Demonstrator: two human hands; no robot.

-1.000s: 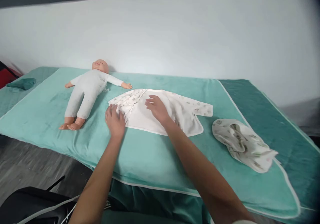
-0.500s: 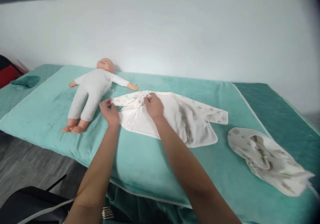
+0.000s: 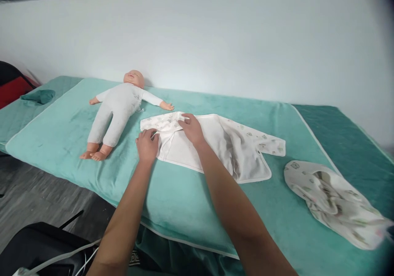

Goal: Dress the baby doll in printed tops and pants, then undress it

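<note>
A white baby shirt point(image 3: 180, 150) lies spread open on the green bed, its printed sleeves stretched to both sides. My left hand point(image 3: 147, 145) is at the lower edge of the left sleeve, its fingers bent and closed on the cloth. Where that sleeve joins the body, my right hand point(image 3: 192, 129) pinches the fabric; its fingertips are partly hidden. A baby doll point(image 3: 118, 103) in a white bodysuit rests on its back to the left, arms spread, one hand just above the sleeve's end.
A crumpled printed baby garment point(image 3: 332, 202) lies at the right on the green bed cover point(image 3: 184, 198). Behind the bed rises a white wall point(image 3: 215, 42). A black chair point(image 3: 46, 247) with pale cables stands at the lower left, and a red and black object point(image 3: 14, 89) sits at the far left.
My left hand has moved right and slightly down, from the sleeve's cuff end to its lower edge. The right hand stays at the shoulder area. The view has shifted slightly.
</note>
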